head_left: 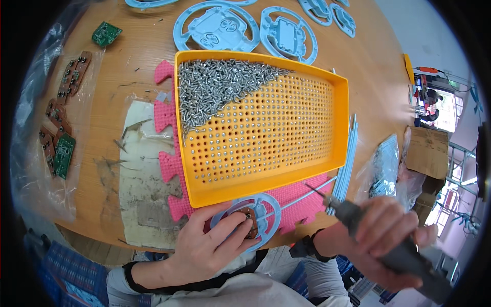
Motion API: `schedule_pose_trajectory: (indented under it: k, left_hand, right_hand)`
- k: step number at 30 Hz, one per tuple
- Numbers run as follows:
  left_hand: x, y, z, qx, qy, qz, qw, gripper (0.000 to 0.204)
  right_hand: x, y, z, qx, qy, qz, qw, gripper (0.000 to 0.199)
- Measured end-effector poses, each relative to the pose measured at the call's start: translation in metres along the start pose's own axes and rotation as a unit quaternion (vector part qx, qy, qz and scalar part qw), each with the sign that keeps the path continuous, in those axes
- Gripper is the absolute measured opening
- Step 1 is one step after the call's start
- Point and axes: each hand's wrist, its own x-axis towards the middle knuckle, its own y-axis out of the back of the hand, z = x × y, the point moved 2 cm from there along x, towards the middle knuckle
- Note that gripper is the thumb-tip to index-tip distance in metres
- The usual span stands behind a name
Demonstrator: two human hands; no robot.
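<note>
My left hand [212, 243] grips a round light-blue plastic housing [276, 217] at the table's near edge, its fingers pressed on a small brown circuit board [250, 225] inside the ring. A thin light-blue rod [307, 194] runs from the housing toward the right. My right hand [383, 230] is wrapped round a dark electric screwdriver [350, 212], raised to the right of the housing. The driver's thin bit [314, 189] points up and left, apart from the housing and near the yellow screw tray [266, 192]. Part of the housing is hidden under my left fingers.
Loose silver screws [220, 87] heap in the tray's far left; others sit in its holes. Beneath lies a pink foam mat [163, 115]. Blue housings [217, 28] lie behind, circuit boards [64, 153] at left, light-blue rods [348, 153] and a cardboard box [427, 151] at right.
</note>
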Motion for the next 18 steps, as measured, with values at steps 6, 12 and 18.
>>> schedule_pose_trajectory:
  k: [6,12,18]
  left_hand:
    - [0.0,0.0,0.0,-0.002,0.009,0.0,1.0,0.034]
    - [-0.006,-0.004,-0.001,-0.005,0.011,-0.006,1.0,0.047]
    - [-0.006,-0.004,-0.001,-0.002,0.009,-0.005,1.0,0.047]
  right_hand:
    - [-0.023,-0.019,-0.02,0.115,-0.094,-0.135,0.98,0.052]
    - [-0.035,-0.027,-0.012,0.11,-0.086,-0.177,0.974,0.044]
    - [-0.039,-0.01,-0.004,0.163,-0.091,-0.26,0.947,0.03]
